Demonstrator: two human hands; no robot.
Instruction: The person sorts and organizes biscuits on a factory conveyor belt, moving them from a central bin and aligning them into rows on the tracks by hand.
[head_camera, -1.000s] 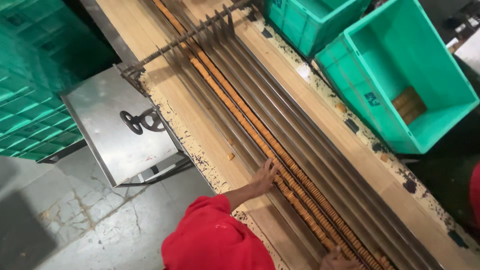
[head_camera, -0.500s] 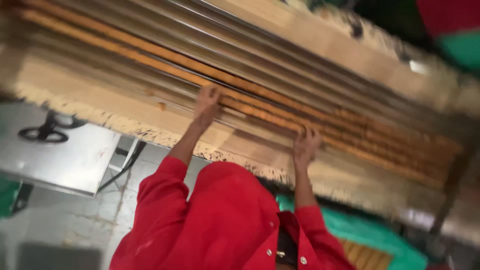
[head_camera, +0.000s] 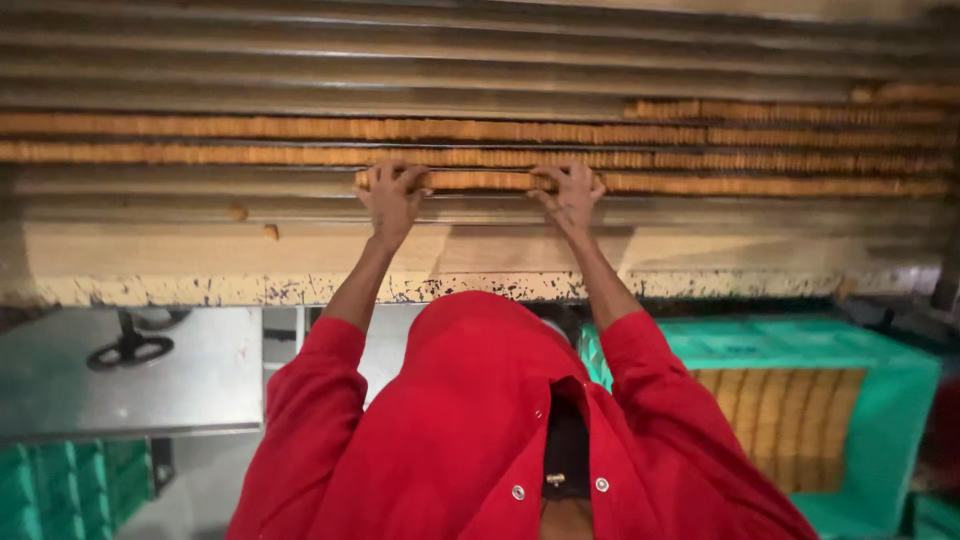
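Head view shows both hands curled onto one section of the nearest tan row of stacked biscuits, left hand at its left end, right hand further right, fingers closed narrow around the stack between them. Its long axis runs left-right along the grooved metal worktop; four biscuit rows show, and one green plastic crate holding biscuits sits below right.

One second ago only the left hand was laid on the rows of biscuits, and the right hand was low at the edge of the picture. Now both hands are set on the nearest row of biscuits, with a short stretch of it pressed between them. The hands have been brought closer together than half a second ago. The view has been turned, so the rows now run straight across.
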